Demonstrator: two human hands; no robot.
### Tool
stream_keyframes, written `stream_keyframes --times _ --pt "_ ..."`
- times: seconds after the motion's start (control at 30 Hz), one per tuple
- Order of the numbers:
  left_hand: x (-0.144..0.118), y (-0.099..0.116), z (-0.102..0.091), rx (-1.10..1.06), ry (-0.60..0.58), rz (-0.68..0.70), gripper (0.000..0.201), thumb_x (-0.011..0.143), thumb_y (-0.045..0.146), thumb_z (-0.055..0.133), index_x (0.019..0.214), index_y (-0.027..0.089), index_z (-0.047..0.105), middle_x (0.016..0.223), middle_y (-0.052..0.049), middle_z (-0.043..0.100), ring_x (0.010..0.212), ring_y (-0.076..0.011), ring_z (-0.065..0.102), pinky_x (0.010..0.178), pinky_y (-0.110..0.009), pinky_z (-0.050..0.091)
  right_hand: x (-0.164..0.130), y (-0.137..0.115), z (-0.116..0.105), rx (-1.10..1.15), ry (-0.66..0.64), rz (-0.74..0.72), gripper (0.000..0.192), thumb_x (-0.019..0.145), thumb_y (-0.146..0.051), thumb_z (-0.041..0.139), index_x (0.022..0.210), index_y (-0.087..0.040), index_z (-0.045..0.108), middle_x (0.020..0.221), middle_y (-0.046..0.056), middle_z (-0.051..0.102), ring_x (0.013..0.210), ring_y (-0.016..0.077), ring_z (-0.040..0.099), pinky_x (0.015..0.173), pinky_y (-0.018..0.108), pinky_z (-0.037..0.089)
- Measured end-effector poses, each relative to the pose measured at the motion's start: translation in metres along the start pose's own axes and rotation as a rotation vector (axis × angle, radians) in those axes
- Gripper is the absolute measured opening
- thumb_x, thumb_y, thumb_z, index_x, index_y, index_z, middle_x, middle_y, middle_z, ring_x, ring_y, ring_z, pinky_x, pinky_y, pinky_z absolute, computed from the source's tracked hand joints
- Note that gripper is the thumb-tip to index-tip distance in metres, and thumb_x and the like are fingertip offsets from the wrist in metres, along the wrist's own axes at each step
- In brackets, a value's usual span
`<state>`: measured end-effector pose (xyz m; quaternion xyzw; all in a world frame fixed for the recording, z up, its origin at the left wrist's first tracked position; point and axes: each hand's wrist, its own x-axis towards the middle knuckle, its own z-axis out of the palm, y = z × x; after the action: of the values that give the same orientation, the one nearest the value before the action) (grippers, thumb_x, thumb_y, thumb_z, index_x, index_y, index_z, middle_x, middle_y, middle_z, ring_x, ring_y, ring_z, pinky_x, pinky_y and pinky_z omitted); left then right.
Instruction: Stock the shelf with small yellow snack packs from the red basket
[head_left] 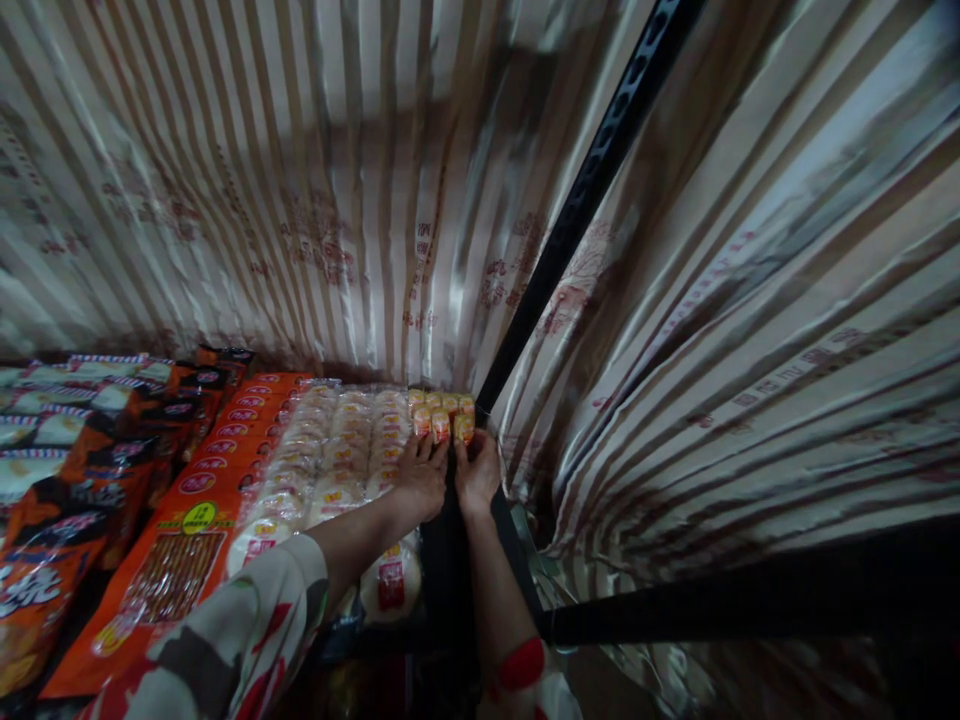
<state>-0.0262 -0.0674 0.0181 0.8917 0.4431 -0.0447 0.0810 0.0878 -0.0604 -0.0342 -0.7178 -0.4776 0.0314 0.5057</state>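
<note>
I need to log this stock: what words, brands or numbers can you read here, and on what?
Nothing reads clearly.
Orange packets: white ovals and a yellow-green badge, print blurred.
Dark packets: large white characters, cut off and unreadable.
Clear-wrapped buns: red labels, too small.
Small yellow packs at left hand and right hand: too small.
Striped curtain: red stamps, blurred.

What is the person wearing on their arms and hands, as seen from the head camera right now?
Both hands are bare: no gloves, rings or watch visible on the left hand or right hand. The forearms are uncovered. The loose cream fabric sleeve with red and grey-brown patches covers the left upper arm; the right arm shows a matching sleeve edge with a red patch.
</note>
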Motion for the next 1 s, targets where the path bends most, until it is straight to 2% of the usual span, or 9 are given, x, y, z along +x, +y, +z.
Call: stream_keyframes --times 0.2,0.43,0.63,0.87,1.0 --pt "-0.001 0.000 -0.003 -0.023 0.000 0.019 0.058 0.081 0.024 0.045 0.137 0.012 0.039 0.149 -0.008 0.026 0.139 -0.0326 0.010 0.113 -0.052 0.002 0.005 0.003 0.010 -0.059 0.018 0.010 0.033 0.079 -0.043 0.051 0.096 -0.015 0.055 0.088 0.009 0.062 0.080 0.0214 0.055 0.073 0.032 0.041" --pt "0.000 -0.001 0.000 -0.048 0.027 0.024 0.059 0.080 0.022 0.044 0.138 0.015 0.039 0.149 -0.008 0.026 0.139 -0.0325 0.010 0.112 -0.054 0.003 0.008 0.009 0.015 -0.065 -0.003 -0.123 0.024 0.084 -0.039 0.045 0.079 -0.019 0.055 0.081 0.006 0.059 0.081 0.0197 0.051 0.079 0.033 0.040" --pt "-0.003 0.001 -0.004 -0.027 -0.012 0.008 0.061 0.081 0.023 0.044 0.139 0.009 0.035 0.150 -0.008 0.024 0.139 -0.0333 0.009 0.113 -0.050 0.004 0.007 0.015 0.017 -0.014 -0.053 -0.161 0.021 0.085 -0.033 0.043 0.082 -0.018 0.057 0.088 0.008 0.060 0.089 0.0199 0.051 0.083 0.033 0.040" --pt "-0.001 0.000 -0.001 -0.002 0.015 0.008 0.058 0.080 0.025 0.045 0.137 0.016 0.040 0.149 -0.005 0.027 0.138 -0.0318 0.015 0.112 -0.049 0.005 0.005 0.020 0.020 0.004 -0.024 -0.140 0.018 0.082 -0.030 0.044 0.088 -0.017 0.055 0.086 0.008 0.060 0.083 0.0199 0.054 0.081 0.035 0.043" --pt "-0.002 -0.001 0.000 -0.019 0.053 0.030 0.056 0.079 0.021 0.045 0.135 0.013 0.043 0.148 -0.008 0.029 0.138 -0.0317 0.017 0.112 -0.050 0.006 0.005 0.021 0.022 -0.013 -0.028 -0.144 0.023 0.081 -0.031 0.044 0.094 -0.015 0.055 0.090 0.010 0.061 0.085 0.0208 0.054 0.080 0.036 0.044"
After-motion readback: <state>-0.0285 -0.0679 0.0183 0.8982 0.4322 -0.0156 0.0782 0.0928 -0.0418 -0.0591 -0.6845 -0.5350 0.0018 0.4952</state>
